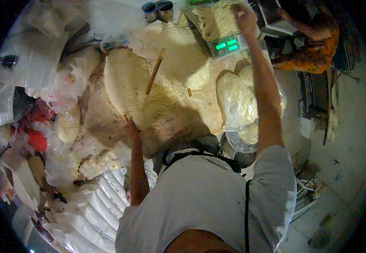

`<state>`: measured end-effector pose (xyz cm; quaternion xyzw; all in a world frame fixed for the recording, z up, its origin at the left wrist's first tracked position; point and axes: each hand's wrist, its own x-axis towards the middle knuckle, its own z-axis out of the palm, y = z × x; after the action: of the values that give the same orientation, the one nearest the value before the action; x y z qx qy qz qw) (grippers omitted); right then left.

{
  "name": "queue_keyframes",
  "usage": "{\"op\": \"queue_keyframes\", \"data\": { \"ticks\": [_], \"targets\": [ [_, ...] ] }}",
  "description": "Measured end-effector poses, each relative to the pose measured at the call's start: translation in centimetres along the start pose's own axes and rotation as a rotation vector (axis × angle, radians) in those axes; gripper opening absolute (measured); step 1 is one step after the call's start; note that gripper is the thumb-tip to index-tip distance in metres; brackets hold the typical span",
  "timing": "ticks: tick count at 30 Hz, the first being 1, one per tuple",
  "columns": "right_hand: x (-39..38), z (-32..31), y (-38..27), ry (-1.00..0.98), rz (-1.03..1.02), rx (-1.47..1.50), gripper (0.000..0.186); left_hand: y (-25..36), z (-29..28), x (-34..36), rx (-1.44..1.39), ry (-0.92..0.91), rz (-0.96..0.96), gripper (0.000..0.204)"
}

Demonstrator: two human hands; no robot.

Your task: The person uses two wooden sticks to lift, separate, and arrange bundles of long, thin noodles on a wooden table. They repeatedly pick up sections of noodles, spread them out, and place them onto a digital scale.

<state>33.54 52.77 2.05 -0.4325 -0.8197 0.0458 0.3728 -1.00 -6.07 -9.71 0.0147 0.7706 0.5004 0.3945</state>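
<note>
On my far left, clear plastic bags (71,80) and a red bundle (36,140) are heaped beside the desk (96,126), perhaps to leave its middle for the noodles. White sacks (102,202) lie side by side at the lower left. Next, a noodle sheet (124,82) spreads over the wood, a thin rod (126,117) poking out at its near edge, probably so the strands can be handled together. My left grip (133,127) is at that end; whether it is closed round the rod, I can't tell.

A wooden stick (155,71) slants across the strands, beside a wider noodle sheet (187,59). Beyond stand two dark cups (157,11).

Farther right, a looped noodle bundle (214,19) lies on a scale (227,45), its green display facing me, likely for easy reading. Nearer, clear bags of noodles (233,99) sit at the desk's right side, likely for close reach. Past them my right grip (245,20) is at the bundle's right end, too blurred to tell wide from pinching.
</note>
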Motion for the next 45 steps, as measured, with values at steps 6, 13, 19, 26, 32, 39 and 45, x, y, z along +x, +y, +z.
{"op": "queue_keyframes", "data": {
  "ticks": [6,13,19,26,32,39,45],
  "targets": [
    [-12.0,3.8,-12.8,-0.356,0.140,-0.004,0.029,3.4,-0.3,-1.2,0.181,-0.049,0.118,0.050],
    [-19.9,0.7,-21.1,-0.473,0.527,0.806,0.026,5.1,2.4,-2.2,0.167,-0.078,0.114,0.057],
    [-23.8,1.6,-30.0,-0.471,0.470,0.816,0.033,3.5,2.2,-3.2,0.205,-0.142,0.163,0.059],
    [-28.3,4.6,-32.7,-0.489,0.458,0.806,0.032,2.5,1.1,-5.8,0.331,-0.159,0.293,0.056],
    [-28.3,1.7,-33.0,-0.675,0.237,0.758,0.027,2.2,1.0,-6.2,0.205,-0.171,0.359,0.053],
    [-27.1,-1.4,-30.6,-0.598,0.535,1.172,0.023,0.4,-0.3,-4.2,0.290,-0.218,0.496,0.055],
    [-27.4,-1.6,-32.4,-0.697,0.585,1.182,0.027,3.1,1.7,-7.0,0.304,-0.169,0.663,0.057]
  ]
}}
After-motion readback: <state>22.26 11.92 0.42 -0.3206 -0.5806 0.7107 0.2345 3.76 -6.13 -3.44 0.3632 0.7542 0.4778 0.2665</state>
